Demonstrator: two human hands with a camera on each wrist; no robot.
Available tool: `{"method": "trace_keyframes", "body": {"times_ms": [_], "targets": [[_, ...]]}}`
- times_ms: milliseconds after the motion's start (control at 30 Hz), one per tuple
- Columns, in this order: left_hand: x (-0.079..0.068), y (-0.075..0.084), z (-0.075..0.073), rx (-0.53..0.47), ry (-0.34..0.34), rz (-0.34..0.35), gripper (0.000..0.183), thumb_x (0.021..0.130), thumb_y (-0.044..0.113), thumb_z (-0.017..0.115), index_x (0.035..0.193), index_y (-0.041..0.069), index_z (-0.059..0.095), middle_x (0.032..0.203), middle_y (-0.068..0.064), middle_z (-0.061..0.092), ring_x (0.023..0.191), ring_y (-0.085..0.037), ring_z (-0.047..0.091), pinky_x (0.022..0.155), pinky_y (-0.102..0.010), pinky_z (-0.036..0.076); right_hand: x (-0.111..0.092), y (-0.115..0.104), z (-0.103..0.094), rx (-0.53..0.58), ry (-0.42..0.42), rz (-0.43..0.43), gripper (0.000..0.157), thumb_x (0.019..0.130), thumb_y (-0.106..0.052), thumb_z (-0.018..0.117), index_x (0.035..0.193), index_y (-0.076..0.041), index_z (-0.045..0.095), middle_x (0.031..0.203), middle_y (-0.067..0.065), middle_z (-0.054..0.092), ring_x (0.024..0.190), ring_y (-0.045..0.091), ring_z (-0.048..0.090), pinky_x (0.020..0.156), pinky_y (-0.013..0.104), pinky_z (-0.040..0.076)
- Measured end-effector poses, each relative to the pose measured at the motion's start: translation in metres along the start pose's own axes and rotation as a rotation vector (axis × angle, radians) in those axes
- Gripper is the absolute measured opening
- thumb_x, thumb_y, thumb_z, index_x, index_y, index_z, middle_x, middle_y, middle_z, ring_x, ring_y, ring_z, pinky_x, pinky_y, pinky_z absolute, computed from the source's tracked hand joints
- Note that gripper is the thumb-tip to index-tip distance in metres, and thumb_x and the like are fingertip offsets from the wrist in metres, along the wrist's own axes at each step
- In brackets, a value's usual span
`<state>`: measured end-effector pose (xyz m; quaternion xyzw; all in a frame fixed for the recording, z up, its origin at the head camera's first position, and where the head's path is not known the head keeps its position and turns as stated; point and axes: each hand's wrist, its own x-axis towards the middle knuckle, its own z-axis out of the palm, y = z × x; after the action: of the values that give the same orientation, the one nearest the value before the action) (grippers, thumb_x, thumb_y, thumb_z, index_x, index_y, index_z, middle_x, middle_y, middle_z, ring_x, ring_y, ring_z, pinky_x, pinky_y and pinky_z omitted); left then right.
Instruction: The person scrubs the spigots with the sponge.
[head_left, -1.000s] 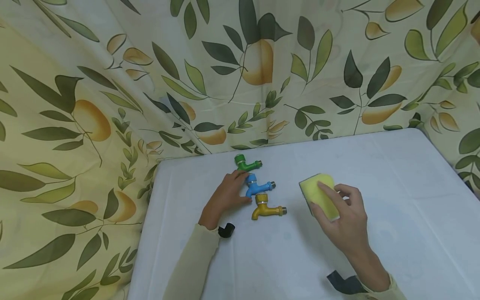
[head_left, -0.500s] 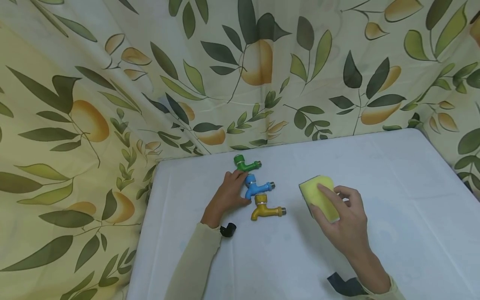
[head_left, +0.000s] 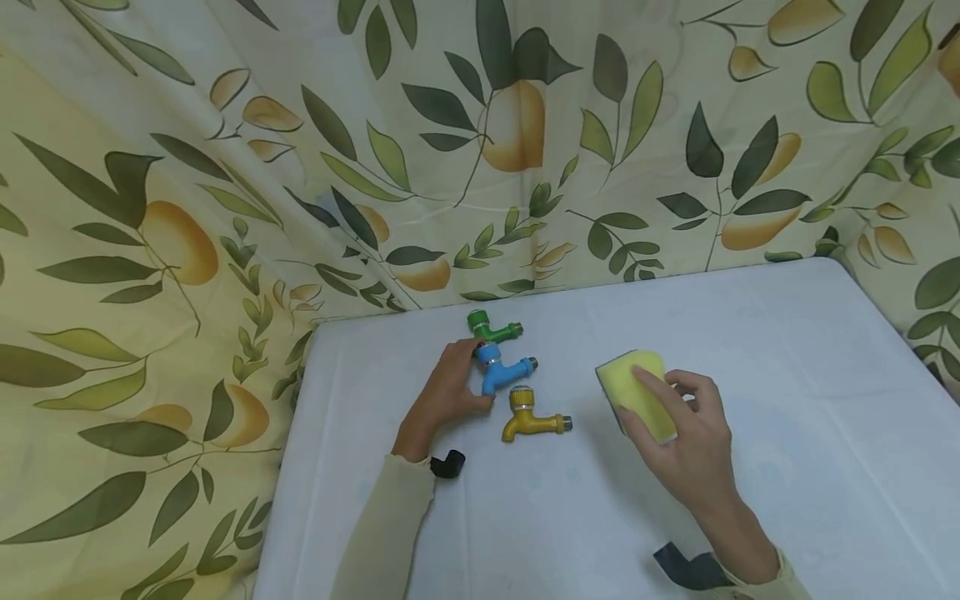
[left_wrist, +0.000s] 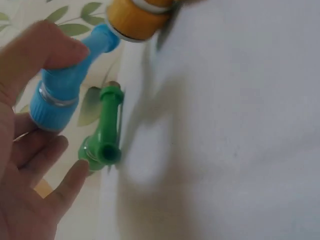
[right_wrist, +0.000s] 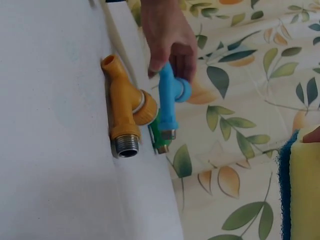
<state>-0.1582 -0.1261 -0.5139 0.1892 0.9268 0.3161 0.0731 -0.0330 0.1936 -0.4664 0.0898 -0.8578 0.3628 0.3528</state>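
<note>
My left hand pinches a blue plastic water tap between thumb and fingers. In the right wrist view the blue tap hangs clear of the table. The left wrist view has the thumb lying across its body, near the blue knob. A green tap lies just behind it, and a yellow tap lies in front, its threaded end pointing right. On the other side my right hand holds a yellow sponge above the table, its dark scouring layer facing left.
A white cloth covers the table, whose far edge runs close behind the green tap. Curtains with leaf and fruit print hang behind it and along the left. Black straps show at both wrists.
My left hand has gripped the blue tap and moved it slightly left and up, away from the yellow one. The right hand with the sponge stays nearly still.
</note>
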Motion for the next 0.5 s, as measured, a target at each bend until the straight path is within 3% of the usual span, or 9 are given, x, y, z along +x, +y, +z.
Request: {"method": "trace_keyframes", "body": {"times_ms": [167, 300, 500], "targets": [[-0.013, -0.001, -0.002, -0.191, 0.035, 0.024, 0.095, 0.071, 0.022, 0.092, 0.150, 0.010, 0.042, 0.151, -0.009, 0.048, 0.132, -0.028, 0.052, 0.107, -0.046, 0.052, 0.005, 0.003, 0.002, 0.014, -0.002, -0.005, 0.049, 0.078, -0.034, 0.074, 0.120, -0.010, 0.075, 0.111, 0.026, 0.058, 0.098, 0.032, 0.053, 0.077, 0.019, 0.036], [-0.024, 0.008, -0.001, -0.309, 0.043, 0.084, 0.094, 0.071, 0.016, 0.091, 0.151, 0.009, 0.041, 0.153, -0.009, 0.050, 0.138, -0.031, 0.052, 0.107, -0.048, 0.052, 0.012, 0.003, 0.002, 0.006, -0.033, 0.005, 0.050, 0.075, -0.024, 0.079, 0.123, -0.012, 0.074, 0.112, 0.025, 0.057, 0.099, 0.031, 0.053, 0.076, 0.019, 0.038], [-0.034, 0.032, 0.002, -0.285, 0.130, 0.210, 0.093, 0.070, 0.017, 0.091, 0.149, 0.009, 0.043, 0.147, -0.010, 0.055, 0.137, -0.031, 0.052, 0.108, -0.059, 0.048, 0.025, 0.000, 0.009, -0.046, -0.147, 0.076, 0.055, 0.076, -0.017, 0.084, 0.129, -0.013, 0.070, 0.118, 0.022, 0.054, 0.102, 0.031, 0.052, 0.070, 0.031, 0.044]]}}
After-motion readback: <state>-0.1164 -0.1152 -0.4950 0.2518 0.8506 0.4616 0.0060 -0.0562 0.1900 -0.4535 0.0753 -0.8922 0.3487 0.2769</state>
